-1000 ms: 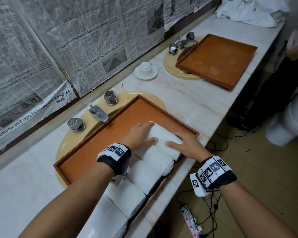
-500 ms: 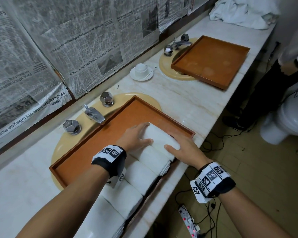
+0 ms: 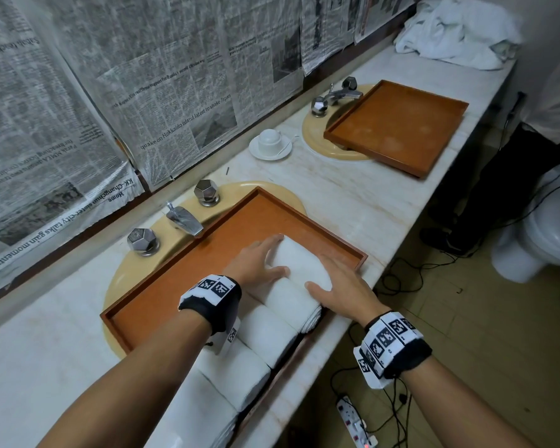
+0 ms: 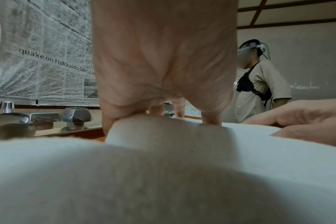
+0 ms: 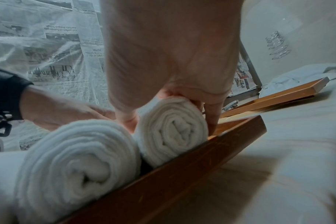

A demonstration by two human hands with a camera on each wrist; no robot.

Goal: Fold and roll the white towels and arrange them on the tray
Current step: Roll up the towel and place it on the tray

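A brown wooden tray (image 3: 181, 282) sits over the near sink. Several rolled white towels lie side by side along its near edge. At the far end of that row is one rolled towel (image 3: 299, 258), tucked against the neighbouring roll (image 3: 291, 302). My left hand (image 3: 262, 261) grips its left end, thumb on the near side and fingers over the far side. My right hand (image 3: 335, 279) grips its right end beside the tray wall (image 5: 182, 174). The right wrist view shows the roll's spiral end (image 5: 173, 128) between my thumb and fingers. In the left wrist view my left hand (image 4: 163, 75) straddles the roll (image 4: 163, 133).
A second brown tray (image 3: 398, 124) sits over the far sink, with a cup and saucer (image 3: 270, 143) between the sinks. Unfolded white towels (image 3: 456, 30) are piled at the counter's far end. A faucet (image 3: 183, 218) stands behind the near tray. Another person (image 3: 556, 92) and a toilet (image 3: 550, 234) are on the right.
Both hands have stayed on the same end roll. Only the head view has shifted a little.
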